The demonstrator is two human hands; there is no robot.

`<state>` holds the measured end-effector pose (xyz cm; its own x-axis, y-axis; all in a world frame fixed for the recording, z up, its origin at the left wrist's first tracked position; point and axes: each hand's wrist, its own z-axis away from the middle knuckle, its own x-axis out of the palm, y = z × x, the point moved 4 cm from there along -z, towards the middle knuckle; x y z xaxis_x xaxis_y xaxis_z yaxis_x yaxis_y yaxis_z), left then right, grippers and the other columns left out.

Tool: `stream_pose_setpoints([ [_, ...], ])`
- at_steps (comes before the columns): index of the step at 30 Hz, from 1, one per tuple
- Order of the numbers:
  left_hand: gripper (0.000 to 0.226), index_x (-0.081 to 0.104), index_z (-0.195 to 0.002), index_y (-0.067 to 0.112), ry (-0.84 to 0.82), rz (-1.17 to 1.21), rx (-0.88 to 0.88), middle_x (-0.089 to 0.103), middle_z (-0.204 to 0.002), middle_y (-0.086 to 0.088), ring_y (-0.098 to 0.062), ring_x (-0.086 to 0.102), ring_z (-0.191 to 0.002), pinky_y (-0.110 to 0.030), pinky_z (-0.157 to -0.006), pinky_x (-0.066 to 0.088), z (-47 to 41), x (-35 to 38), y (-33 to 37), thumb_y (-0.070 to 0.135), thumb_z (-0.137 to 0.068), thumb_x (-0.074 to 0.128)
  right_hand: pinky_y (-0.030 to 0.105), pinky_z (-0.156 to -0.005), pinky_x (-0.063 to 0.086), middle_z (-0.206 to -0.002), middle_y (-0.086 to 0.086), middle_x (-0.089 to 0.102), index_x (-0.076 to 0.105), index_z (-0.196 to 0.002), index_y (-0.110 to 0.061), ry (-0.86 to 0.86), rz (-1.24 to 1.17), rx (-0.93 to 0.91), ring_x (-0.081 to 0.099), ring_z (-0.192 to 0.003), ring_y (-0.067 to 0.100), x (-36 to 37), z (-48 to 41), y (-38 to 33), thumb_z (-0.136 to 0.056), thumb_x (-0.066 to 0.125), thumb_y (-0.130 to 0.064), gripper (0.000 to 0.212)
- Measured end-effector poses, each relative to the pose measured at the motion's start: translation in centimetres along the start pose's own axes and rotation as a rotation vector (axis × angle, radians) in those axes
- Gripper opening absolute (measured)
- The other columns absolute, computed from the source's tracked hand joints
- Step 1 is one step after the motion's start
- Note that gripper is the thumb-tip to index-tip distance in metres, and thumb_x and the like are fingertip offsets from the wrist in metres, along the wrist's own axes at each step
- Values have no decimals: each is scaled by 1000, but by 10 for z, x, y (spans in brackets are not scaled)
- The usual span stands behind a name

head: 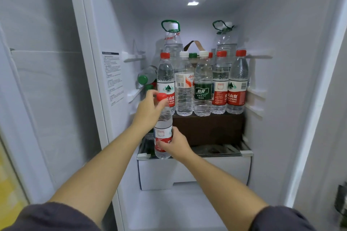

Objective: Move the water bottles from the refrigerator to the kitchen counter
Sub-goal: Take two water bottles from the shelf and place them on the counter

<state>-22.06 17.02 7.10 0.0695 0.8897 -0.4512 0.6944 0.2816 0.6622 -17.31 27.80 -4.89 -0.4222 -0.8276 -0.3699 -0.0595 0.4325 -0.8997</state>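
Evidently both hands are clamping one red-capped water bottle just in front of the refrigerator shelf, the left hand pinching its neck and the right hand wrapping its labelled clear-plastic body, likely steadying the slick cylinder, while the other bottles are standing upright on a dark brown box behind.

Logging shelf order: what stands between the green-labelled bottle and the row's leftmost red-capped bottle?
A white-capped bottle with a white and orange label, shown in the head view.
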Motion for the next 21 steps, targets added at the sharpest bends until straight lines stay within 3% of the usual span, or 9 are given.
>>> stream_pose_setpoints([
  [3,32,50,-130,17,16,-97,-85,61,-124,-4,-18,57,-111,-27,-85,43,6,-1,-25,26,-104,34,19,-76,46,-107,-10,62,53,-119,-23,48,-31,28,61,-97,8,0,-4,6,-74,82,-32,54],
  [5,39,47,-138,16,-23,-258,-113,54,-137,-7,-24,53,-120,-33,-95,43,13,2,-40,12,-99,38,20,-77,47,-103,-11,62,54,-114,-25,89,-17,13,61,-94,7,-9,-1,10,-71,83,-33,53],
  [10,76,29,-150,30,-264,-583,-42,33,-153,0,-27,49,-126,-39,-89,50,32,33,-53,-4,-86,51,32,-90,51,-111,-11,61,52,-126,-24,204,80,50,59,-103,10,-56,15,24,-70,84,-37,66],
  [15,72,35,-149,25,-161,-642,72,36,-151,1,-25,49,-126,-38,-90,50,29,37,-53,-5,-86,54,45,-94,52,-119,1,64,51,-124,-21,459,203,163,62,-108,23,-121,27,34,-72,81,-40,63],
  [21,67,41,-145,23,-144,-598,32,46,-144,0,-23,50,-125,-39,-94,50,26,38,-53,-1,-85,59,39,-84,50,-117,9,65,50,-118,-14,639,293,240,62,-104,31,-157,37,45,-76,77,-41,57],
])
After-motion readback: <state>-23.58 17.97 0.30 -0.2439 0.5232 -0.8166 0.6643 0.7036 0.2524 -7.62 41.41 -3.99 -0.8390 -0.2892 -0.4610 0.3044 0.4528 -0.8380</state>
